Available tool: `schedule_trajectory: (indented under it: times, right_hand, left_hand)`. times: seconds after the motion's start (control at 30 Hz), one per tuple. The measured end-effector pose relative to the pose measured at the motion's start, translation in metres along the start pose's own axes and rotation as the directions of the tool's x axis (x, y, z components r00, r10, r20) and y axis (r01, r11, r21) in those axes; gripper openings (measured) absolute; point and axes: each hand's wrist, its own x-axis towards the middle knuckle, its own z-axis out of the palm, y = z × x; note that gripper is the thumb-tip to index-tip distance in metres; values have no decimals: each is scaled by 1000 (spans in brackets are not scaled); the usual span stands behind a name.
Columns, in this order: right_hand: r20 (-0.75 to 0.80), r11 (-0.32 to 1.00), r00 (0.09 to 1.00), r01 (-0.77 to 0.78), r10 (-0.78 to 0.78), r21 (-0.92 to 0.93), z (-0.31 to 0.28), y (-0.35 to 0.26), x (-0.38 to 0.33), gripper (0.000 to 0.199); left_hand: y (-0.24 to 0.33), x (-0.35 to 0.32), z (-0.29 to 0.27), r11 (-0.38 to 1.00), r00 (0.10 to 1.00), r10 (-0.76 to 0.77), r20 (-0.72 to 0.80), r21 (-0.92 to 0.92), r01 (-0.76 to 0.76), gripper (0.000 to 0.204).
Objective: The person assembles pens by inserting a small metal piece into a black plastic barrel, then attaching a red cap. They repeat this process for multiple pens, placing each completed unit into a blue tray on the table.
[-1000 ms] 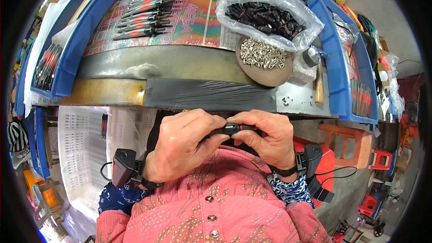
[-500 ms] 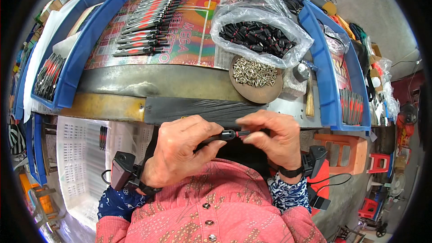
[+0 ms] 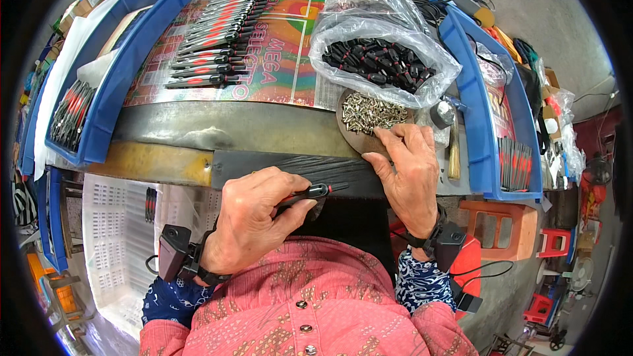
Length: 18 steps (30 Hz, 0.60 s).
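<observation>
My left hand (image 3: 254,214) grips a slim black-handled tool (image 3: 319,190) between thumb and fingers. Its thin dark end points right, above the dark front edge of the bench. A small reddish ring shows by the handle's end; the rest lies under my fingers. My right hand (image 3: 410,170) reaches to a round brown dish (image 3: 357,138) of small silvery metal pieces (image 3: 369,111). Its index fingertip touches the near side of the pile, while the thumb stays apart at the dish's rim. Nothing shows between them.
Behind the dish, a clear plastic bag (image 3: 432,95) holds black parts. Several red-and-black tools (image 3: 204,69) lie in rows on a colourful mat. Blue bins (image 3: 99,128) flank the bench left and right. A wooden-handled tool (image 3: 454,151) lies right of the dish.
My right hand has left the tool's end and moved up and right to the dish. The left hand still grips the tool, slightly lower and further left.
</observation>
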Motion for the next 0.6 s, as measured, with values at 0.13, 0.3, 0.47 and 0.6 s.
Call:
schedule_trajectory:
  times: [0.13,0.3,0.47,0.6]
  right_hand:
    - [20,1000,1000,18,-17,-25,-1,0,1,34]
    - [34,1000,999,31,-32,3,-2,1,5,31]
    - [57,996,997,48,-52,79,-7,2,6,25]
    - [83,988,996,-6,-7,156,-8,1,5,20]
  left_hand:
    - [-1,0,1,1000,1000,-7,13,14,7,23]
    - [1,-1,-1,1000,999,-28,30,12,28,23]
    - [6,-3,-2,999,998,-48,46,20,47,22]
    - [6,-5,-1,1000,1000,-5,27,23,4,22]
